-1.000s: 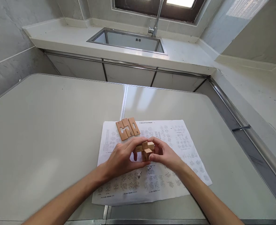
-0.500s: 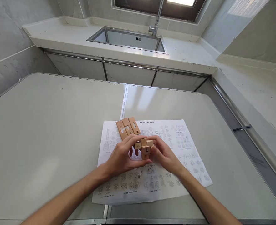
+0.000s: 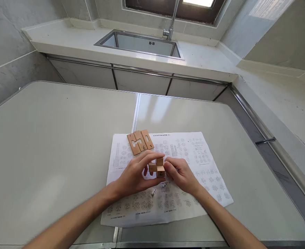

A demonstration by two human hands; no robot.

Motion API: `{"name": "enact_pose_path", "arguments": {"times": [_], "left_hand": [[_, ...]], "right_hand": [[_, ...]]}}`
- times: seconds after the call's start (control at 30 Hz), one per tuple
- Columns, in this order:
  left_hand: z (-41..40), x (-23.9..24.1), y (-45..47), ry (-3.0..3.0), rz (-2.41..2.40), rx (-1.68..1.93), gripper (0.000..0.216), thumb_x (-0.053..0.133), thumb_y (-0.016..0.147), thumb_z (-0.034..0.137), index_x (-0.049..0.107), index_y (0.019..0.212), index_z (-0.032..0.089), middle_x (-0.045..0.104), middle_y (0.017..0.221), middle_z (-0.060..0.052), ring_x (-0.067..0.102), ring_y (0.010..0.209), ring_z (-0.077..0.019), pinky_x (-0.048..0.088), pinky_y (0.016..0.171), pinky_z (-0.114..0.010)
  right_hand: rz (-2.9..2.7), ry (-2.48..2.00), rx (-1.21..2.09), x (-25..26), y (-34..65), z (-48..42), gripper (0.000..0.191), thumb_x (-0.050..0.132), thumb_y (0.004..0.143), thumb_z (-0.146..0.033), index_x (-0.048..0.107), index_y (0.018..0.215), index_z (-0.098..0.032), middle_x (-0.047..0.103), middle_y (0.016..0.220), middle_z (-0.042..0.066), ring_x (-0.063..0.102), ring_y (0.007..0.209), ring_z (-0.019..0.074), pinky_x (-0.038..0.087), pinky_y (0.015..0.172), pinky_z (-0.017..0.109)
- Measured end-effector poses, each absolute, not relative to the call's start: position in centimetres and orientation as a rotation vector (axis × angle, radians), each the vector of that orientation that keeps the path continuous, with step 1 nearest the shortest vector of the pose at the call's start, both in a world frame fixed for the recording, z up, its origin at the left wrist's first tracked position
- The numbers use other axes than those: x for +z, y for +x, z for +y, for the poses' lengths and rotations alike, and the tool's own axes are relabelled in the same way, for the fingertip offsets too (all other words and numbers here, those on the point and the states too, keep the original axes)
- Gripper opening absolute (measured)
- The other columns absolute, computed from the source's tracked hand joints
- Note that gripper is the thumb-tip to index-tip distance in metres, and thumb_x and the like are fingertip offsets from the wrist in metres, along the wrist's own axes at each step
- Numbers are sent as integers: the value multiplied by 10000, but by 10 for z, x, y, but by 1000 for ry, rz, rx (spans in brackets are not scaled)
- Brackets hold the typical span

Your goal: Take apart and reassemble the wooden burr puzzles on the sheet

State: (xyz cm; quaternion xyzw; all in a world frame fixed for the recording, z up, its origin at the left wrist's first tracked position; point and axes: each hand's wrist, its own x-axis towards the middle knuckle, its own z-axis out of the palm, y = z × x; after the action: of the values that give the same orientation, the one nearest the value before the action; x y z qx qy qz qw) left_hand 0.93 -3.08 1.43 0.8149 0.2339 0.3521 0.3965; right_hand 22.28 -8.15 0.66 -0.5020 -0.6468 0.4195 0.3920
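A small interlocking wooden block puzzle [image 3: 160, 169], its front block marked "2", is held up above the printed sheet. My left hand [image 3: 134, 173] is closed on it from the left, fingers over the top and thumb underneath. My right hand [image 3: 181, 174] is at the puzzle's right side, its fingers curled and the thumb pressed against the index finger. Those fingers hide the puzzle's right end. Just beyond the hands, flat wooden pieces [image 3: 140, 142] with cut-outs and written numbers lie side by side on the sheet.
The white sheet [image 3: 194, 211] printed with small diagrams and text lies on a pale table [image 3: 51, 138] with a metal seam. Behind the table, a counter [image 3: 69, 41] holds a sink [image 3: 139, 52] and a tap [image 3: 169, 31]. A metal rail runs along the right.
The puzzle has turned in my hands; its "2" face sits lower and the pale block at its right no longer shows. My right hand has curled in and lowered slightly.
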Motion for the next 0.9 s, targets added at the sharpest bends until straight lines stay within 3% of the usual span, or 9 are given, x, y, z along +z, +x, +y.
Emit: {"name": "enact_pose_path", "arguments": {"times": [0.1, 0.3, 0.43, 0.53, 0.63, 0.77, 0.9], "left_hand": [[-31, 14, 8, 2137, 579, 905, 624, 819, 914, 264, 535, 1466, 324, 685, 1314, -75, 707, 1116, -222, 628, 888, -330], [-30, 13, 8, 2170, 658, 896, 759, 842, 899, 319, 433, 1539, 309, 661, 1332, -95, 695, 1086, -240, 627, 936, -395], [-25, 15, 8, 2199, 808, 1009, 678, 796, 929, 277, 438, 1505, 283, 591, 1398, -129, 629, 1253, -286, 579, 1062, -474], [-20, 16, 7, 2267, 940, 1035, 531, 739, 966, 248, 491, 1436, 270, 559, 1424, -133, 551, 1372, -311, 520, 1139, -520], [-14, 15, 5, 2356, 1069, 985, 489, 730, 966, 249, 510, 1402, 262, 535, 1453, -141, 499, 1411, -339, 463, 1173, -573], [-7, 10, 2, 2481, 1202, 871, 446, 697, 984, 292, 527, 1394, 248, 476, 1546, -171, 451, 1442, -381, 427, 1167, -626], [-1, 4, -2, 2575, 1249, 789, 386, 664, 1010, 326, 589, 1379, 240, 437, 1610, -174, 375, 1510, -406, 377, 1206, -648]], "right_hand": [[-1609, -1276, 1137, 6, 222, -82, 597, 426, 1076, -651, 456, 661, -222, 494, 589, -24, 431, 538, 133, 313, 539, 288], [-1337, -1233, 1358, 2, 223, -80, 626, 513, 1045, -669, 524, 609, -220, 533, 509, -13, 490, 492, 142, 387, 534, 293], [-901, -1121, 1517, 1, 226, -74, 622, 534, 1053, -619, 541, 580, -216, 474, 468, -25, 426, 426, 118, 359, 462, 276], [-548, -983, 1554, 6, 233, -66, 467, 621, 1030, -512, 575, 682, -205, 474, 553, -45, 365, 421, 82, 300, 395, 224], [-284, -801, 1564, 11, 244, -59, 316, 657, 1013, -352, 564, 750, -203, 460, 602, -64, 363, 435, 61, 380, 415, 182], [-22, -601, 1561, 10, 262, -55, 142, 567, 1050, -246, 550, 911, -219, 475, 662, -68, 417, 451, 70, 435, 421, 177], [130, -483, 1551, 7, 276, -55, 116, 472, 1099, -248, 516, 993, -230, 457, 655, -75, 455, 458, 88, 463, 426, 203]]}}
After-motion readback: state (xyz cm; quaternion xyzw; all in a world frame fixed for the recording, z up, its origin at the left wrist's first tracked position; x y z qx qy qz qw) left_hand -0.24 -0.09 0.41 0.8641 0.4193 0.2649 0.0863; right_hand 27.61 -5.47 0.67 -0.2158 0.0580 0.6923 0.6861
